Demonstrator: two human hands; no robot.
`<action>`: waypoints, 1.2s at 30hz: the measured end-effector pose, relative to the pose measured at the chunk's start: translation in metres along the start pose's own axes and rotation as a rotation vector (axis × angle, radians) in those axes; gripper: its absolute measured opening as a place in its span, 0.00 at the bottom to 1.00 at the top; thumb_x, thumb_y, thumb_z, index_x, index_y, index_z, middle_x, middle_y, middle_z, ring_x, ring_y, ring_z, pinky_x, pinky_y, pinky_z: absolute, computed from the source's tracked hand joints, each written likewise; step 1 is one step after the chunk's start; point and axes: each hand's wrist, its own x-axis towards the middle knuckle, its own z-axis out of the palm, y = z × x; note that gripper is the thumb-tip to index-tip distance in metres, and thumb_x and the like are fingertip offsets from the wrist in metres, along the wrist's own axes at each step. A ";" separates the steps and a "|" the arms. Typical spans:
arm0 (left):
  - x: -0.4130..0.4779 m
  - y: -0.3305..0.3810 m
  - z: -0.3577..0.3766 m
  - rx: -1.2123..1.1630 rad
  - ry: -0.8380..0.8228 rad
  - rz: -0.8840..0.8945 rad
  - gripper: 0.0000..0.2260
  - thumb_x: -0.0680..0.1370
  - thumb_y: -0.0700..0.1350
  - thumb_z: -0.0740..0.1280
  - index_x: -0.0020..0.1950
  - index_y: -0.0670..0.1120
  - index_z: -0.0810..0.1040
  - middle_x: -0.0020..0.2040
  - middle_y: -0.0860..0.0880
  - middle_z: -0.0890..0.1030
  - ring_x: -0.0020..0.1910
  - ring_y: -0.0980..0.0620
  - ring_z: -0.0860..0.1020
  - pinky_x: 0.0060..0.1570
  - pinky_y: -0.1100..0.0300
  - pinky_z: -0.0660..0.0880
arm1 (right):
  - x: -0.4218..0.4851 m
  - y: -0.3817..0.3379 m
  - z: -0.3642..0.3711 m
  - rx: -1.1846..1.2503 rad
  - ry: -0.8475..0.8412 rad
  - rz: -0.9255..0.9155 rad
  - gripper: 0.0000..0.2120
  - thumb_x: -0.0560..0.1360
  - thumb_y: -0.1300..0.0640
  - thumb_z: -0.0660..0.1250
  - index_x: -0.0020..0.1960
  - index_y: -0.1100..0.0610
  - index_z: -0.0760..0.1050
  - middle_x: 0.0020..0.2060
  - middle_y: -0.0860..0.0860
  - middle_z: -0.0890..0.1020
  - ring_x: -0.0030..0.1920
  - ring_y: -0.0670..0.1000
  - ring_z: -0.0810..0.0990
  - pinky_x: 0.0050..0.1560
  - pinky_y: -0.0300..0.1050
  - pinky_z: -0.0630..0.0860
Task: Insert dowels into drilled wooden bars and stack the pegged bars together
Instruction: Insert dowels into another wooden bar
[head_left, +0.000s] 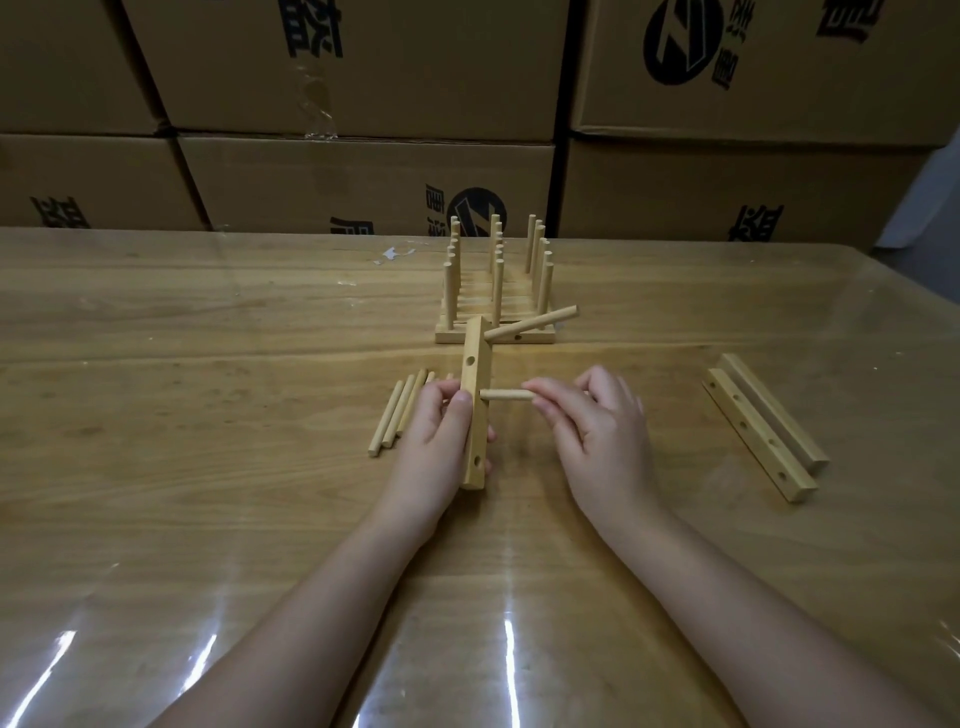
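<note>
Seen from the head camera, the left hand (441, 421) holds a pale drilled wooden bar (477, 415) on end above the glossy wood-grain surface (208, 364). Its grip is closed round the bar's middle, thumb on the near edge and fingers behind. The right hand (592, 415) pinches a short round wooden dowel (506, 396) between thumb and fingertips. The dowel lies level, and its left end meets the bar's face at the middle hole. How deep it sits cannot be told.

Near the top of the bar, a slanted dowel (535, 323) already stands out to the right. Two holes on the bar's face, one above the grip and one below it, show empty.

Just beyond the bar stands a row of pegged bars (496, 332), laid flat one behind another with their pegs upright. That part of the work looks done. Just left of the bar, partly hidden behind the left hand, lies a small bundle of loose dowels (397, 415). Well to the right of the bar, two unpegged wooden bars (763, 431) lie side by side, one showing a line of bare holes. Far beyond the bar, brown cardboard boxes (363, 67) with black print are stacked like a wall.

The task seems well past halfway. This bar needs its middle dowel pressed home, likely at least one more peg, and a place in the row. The two bars to the right are not yet begun.
</note>
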 end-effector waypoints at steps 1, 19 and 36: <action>0.000 0.000 0.000 0.007 -0.007 0.000 0.05 0.83 0.44 0.55 0.52 0.49 0.71 0.37 0.46 0.77 0.29 0.58 0.76 0.26 0.64 0.73 | 0.000 0.000 -0.001 -0.021 0.016 -0.017 0.09 0.74 0.60 0.68 0.52 0.53 0.82 0.36 0.52 0.72 0.40 0.49 0.70 0.41 0.47 0.66; -0.004 -0.001 -0.003 0.048 -0.102 0.042 0.03 0.82 0.43 0.58 0.52 0.50 0.69 0.37 0.48 0.79 0.30 0.56 0.78 0.29 0.63 0.76 | -0.001 -0.004 -0.003 -0.071 0.055 -0.052 0.08 0.74 0.58 0.66 0.49 0.56 0.82 0.36 0.55 0.74 0.40 0.55 0.74 0.40 0.50 0.67; 0.002 -0.001 -0.004 -0.038 -0.071 -0.018 0.06 0.82 0.45 0.56 0.54 0.48 0.72 0.36 0.49 0.81 0.28 0.55 0.77 0.28 0.63 0.75 | -0.001 0.003 0.001 0.285 -0.011 0.173 0.21 0.77 0.38 0.52 0.69 0.36 0.57 0.49 0.42 0.65 0.48 0.40 0.69 0.52 0.49 0.72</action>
